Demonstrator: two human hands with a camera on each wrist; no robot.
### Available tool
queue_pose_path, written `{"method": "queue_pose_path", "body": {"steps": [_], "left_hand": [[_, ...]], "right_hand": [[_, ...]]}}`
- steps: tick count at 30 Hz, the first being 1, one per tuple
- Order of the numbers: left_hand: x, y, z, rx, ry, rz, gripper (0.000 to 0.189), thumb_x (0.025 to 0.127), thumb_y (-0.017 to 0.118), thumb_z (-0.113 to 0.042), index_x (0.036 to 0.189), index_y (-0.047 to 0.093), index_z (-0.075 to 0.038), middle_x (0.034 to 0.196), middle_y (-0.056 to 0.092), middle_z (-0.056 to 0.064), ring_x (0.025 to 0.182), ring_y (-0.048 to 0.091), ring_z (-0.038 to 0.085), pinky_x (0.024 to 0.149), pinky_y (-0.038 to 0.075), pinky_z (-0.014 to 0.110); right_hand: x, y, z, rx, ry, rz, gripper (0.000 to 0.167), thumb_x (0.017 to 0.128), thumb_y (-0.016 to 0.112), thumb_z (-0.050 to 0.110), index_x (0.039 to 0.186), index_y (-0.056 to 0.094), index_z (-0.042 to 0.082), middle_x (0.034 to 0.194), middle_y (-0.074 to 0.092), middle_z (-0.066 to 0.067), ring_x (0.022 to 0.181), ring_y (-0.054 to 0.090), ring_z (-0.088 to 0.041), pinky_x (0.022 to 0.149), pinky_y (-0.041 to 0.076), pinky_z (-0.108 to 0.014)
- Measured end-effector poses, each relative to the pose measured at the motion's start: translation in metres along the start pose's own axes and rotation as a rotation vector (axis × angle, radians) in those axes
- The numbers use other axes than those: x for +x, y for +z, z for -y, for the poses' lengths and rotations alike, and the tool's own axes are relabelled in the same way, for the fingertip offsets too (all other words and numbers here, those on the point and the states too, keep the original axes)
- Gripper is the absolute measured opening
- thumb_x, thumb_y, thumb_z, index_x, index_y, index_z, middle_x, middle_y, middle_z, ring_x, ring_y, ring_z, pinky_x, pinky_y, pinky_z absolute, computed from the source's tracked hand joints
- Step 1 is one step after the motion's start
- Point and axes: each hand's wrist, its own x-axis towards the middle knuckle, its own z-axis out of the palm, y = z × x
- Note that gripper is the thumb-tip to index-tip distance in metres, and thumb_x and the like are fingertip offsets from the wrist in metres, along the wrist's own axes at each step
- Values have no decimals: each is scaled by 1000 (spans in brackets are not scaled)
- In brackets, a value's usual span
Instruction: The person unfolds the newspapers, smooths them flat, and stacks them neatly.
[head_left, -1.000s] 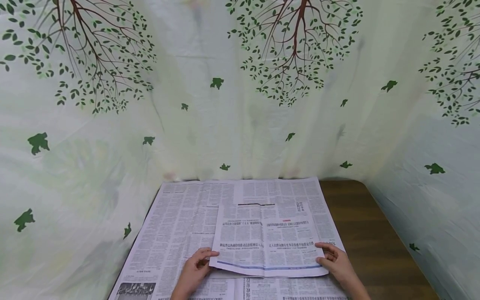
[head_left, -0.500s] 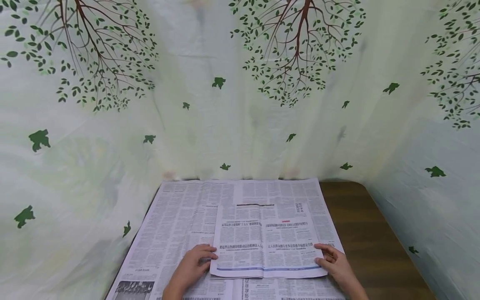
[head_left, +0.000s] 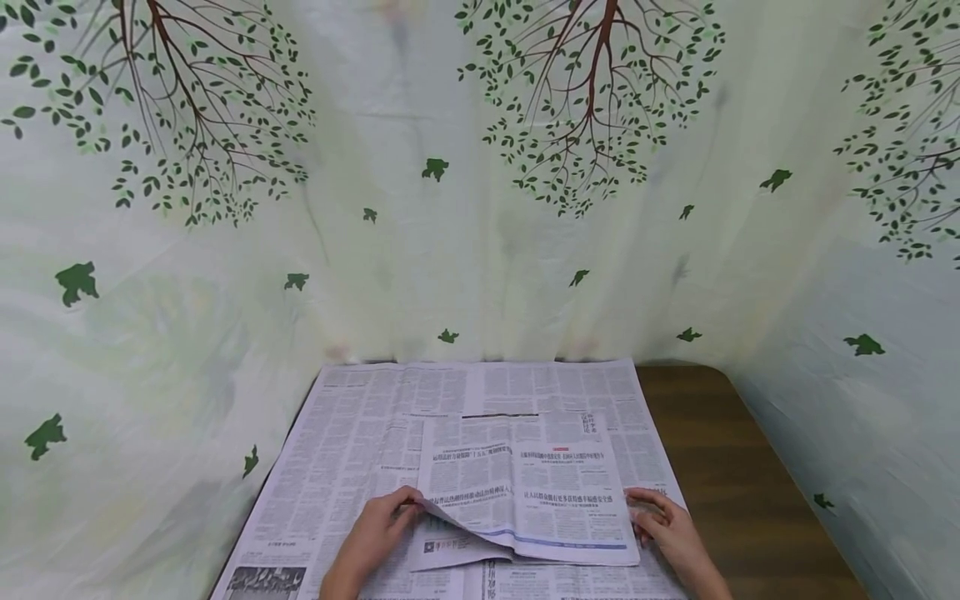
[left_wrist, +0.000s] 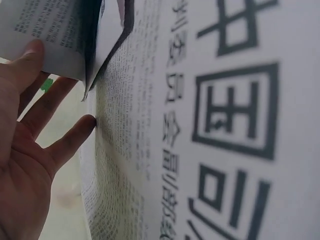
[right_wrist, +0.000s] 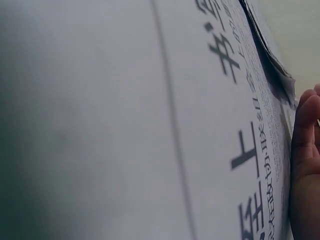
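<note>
A folded newspaper (head_left: 558, 500) lies over larger spread newspaper sheets (head_left: 345, 450) on the table. My left hand (head_left: 378, 529) pinches its near left corner between thumb and fingers and lifts the top layer, so a lower page (head_left: 461, 548) shows beneath. In the left wrist view the thumb (left_wrist: 31, 62) lies on the raised corner, with the little finger stretched towards the sheet below. My right hand (head_left: 667, 529) rests beside the newspaper's right edge, fingers bent. In the right wrist view, that hand (right_wrist: 306, 150) shows only partly at the right edge, and its contact with the paper is unclear.
Dark brown tabletop (head_left: 735, 483) shows along the right side. A pale curtain (head_left: 517, 292) printed with trees and leaves hangs behind the table and on both sides. A printed photo (head_left: 266, 582) is on the spread sheets at the near left.
My left hand has taken the newspaper's near left corner and raised it, where it lay flat before. The folded newspaper has shifted slightly left and nearer. My right hand has barely moved.
</note>
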Motion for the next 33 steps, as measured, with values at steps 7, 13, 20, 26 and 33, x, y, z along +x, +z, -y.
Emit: {"method": "queue_pose_path", "body": {"steps": [7, 13, 20, 26, 33], "left_hand": [[-4, 0, -5, -61, -39, -23, 22, 99, 67, -17, 102, 68, -38, 108, 76, -18, 106, 72, 5, 90, 58, 25], [-7, 1, -5, -121, -68, -89, 27, 97, 69, -10, 102, 69, -36, 108, 75, -18, 109, 72, 8, 94, 57, 24], [-10, 4, -4, -144, -21, -195, 30, 93, 72, -1, 99, 70, -31, 105, 75, -15, 107, 73, 11, 91, 59, 29], [-10, 4, -6, -205, -27, -216, 30, 93, 71, -1, 98, 71, -31, 103, 74, -17, 106, 72, 8, 92, 59, 29], [-10, 3, -5, -245, 36, -223, 33, 95, 67, 2, 99, 69, -31, 103, 73, -16, 106, 70, 4, 92, 58, 27]], "right_hand": [[-2, 1, -1, -15, -75, 15, 40, 95, 68, 1, 134, 61, -3, 120, 66, -8, 62, 58, -10, 58, 50, -26], [0, 1, -11, -24, -304, 100, 45, 97, 65, -1, 140, 53, -7, 123, 60, 1, 60, 57, -10, 53, 51, -27], [3, 4, -6, -201, -464, 127, 46, 95, 59, -13, 139, 59, 3, 134, 54, -14, 68, 60, -6, 57, 52, -26], [6, 9, 5, -297, -396, 137, 41, 96, 67, 0, 135, 66, 12, 133, 54, -15, 78, 58, -6, 66, 51, -24], [12, 16, 10, -391, -534, -133, 38, 81, 73, -13, 105, 80, 15, 109, 69, -7, 74, 54, 1, 58, 49, -20]]}}
